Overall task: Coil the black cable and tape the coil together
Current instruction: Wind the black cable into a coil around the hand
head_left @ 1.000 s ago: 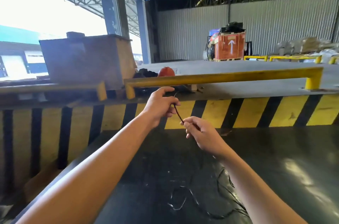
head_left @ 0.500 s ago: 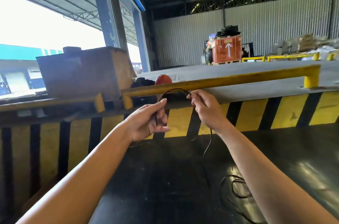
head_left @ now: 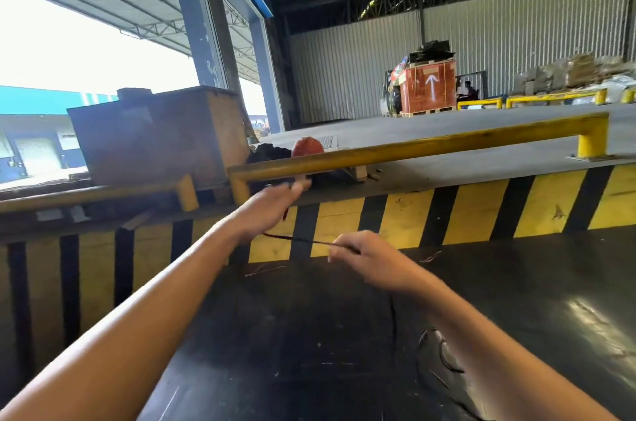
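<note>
Nearest, slack black cable (head_left: 392, 320) trailing down onto the dark worktop (head_left: 516, 300) beneath the right hand (head_left: 370, 257). Right hand pinched on a taut run of it. Beyond, left hand (head_left: 272, 205) closed on the other end, just short of the yellow rail (head_left: 430, 145). Thin, light, limp, probably springy; best gripped between fingertips, each loop pinned in the left palm.

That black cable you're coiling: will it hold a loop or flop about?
Probably floppy: the black cable runs straight only where it is stretched between the left hand and right hand, and its slack lies in loose curls on the dark surface. It looks thin, so likely light.
</note>
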`<act>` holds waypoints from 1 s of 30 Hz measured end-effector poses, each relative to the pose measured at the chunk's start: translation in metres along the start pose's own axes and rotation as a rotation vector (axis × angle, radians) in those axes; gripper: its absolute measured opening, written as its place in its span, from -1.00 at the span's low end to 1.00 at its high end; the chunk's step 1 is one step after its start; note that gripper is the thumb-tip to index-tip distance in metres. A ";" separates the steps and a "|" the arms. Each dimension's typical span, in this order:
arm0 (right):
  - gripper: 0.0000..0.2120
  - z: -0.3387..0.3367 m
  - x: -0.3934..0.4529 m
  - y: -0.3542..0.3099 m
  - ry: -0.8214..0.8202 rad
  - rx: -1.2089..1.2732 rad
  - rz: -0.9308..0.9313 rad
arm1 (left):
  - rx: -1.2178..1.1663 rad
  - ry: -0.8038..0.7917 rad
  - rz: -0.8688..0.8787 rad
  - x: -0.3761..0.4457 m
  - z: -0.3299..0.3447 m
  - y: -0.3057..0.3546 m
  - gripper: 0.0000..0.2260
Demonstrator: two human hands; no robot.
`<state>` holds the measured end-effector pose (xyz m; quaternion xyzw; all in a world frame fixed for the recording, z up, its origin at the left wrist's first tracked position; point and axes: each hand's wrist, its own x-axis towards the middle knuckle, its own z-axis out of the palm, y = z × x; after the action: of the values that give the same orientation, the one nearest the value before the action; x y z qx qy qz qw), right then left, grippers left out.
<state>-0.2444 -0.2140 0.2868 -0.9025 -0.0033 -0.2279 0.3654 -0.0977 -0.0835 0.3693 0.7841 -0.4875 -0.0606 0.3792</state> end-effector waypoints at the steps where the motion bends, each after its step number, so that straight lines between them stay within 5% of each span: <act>1: -0.80 -0.012 0.003 0.002 0.026 -0.019 0.002 | 0.152 -0.096 -0.046 -0.002 -0.001 -0.009 -0.60; 3: -0.78 -0.031 0.010 0.010 0.116 -0.005 0.012 | 0.212 -0.325 -0.211 -0.009 -0.002 -0.021 -0.62; 6: -0.78 -0.042 0.024 0.019 0.295 -0.035 -0.010 | -0.108 -0.641 -0.406 -0.019 0.001 -0.028 -0.61; 10: -0.72 -0.030 0.036 0.030 0.457 -0.037 -0.006 | -0.694 -0.881 -0.262 -0.024 0.013 -0.017 -0.57; 13: -0.71 0.008 0.032 0.041 0.392 0.079 0.034 | -0.998 -0.835 -0.095 -0.020 0.018 -0.002 -0.56; 17: -0.70 0.078 0.000 0.036 -0.014 0.091 0.114 | -1.166 -0.493 -0.043 -0.008 0.017 0.016 -0.60; 20: -0.70 0.097 -0.022 0.032 -0.284 -0.060 0.088 | -1.075 -0.173 -0.044 0.000 0.004 0.011 -0.65; 24: -0.69 0.046 -0.012 0.021 -0.245 -0.178 0.015 | -0.685 -0.021 -0.163 -0.001 -0.015 -0.027 -0.48; 27: -0.74 -0.010 0.008 0.021 -0.062 -0.271 -0.033 | -0.355 -0.180 -0.292 -0.007 -0.016 -0.053 -0.51; 30: -0.73 -0.047 0.024 0.025 0.152 -0.394 -0.067 | -0.178 -0.600 -0.457 -0.017 -0.009 -0.054 -0.57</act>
<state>-0.2373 -0.2670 0.3096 -0.9360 0.0392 -0.3037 0.1735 -0.0638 -0.0519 0.3359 0.7840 -0.3822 -0.4125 0.2630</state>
